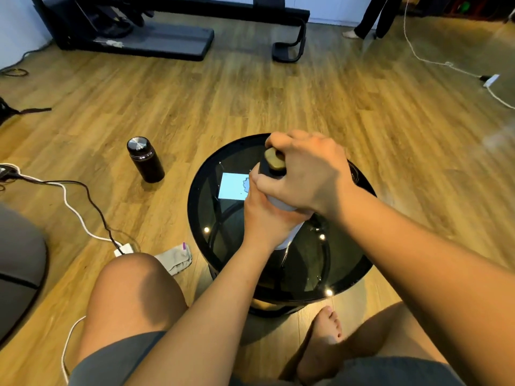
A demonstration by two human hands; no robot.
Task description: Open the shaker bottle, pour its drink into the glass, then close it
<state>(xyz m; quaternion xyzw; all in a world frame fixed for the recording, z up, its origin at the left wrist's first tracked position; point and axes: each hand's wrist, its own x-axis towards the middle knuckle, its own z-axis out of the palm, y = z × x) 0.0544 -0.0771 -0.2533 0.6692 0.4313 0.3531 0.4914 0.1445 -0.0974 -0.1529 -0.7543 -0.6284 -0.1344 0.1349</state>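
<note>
A white shaker bottle with a black lid and a tan flip cap stands on the round black glass table. My left hand wraps around the bottle's body. My right hand grips the lid from above, covering most of it. A glass rim barely shows behind my right wrist at the table's far right; most of it is hidden.
A dark flask stands on the wood floor left of the table. Cables, a white charger and a grey cloth lie near my left knee. A light-blue card shows under the glass. A person's legs stand far back.
</note>
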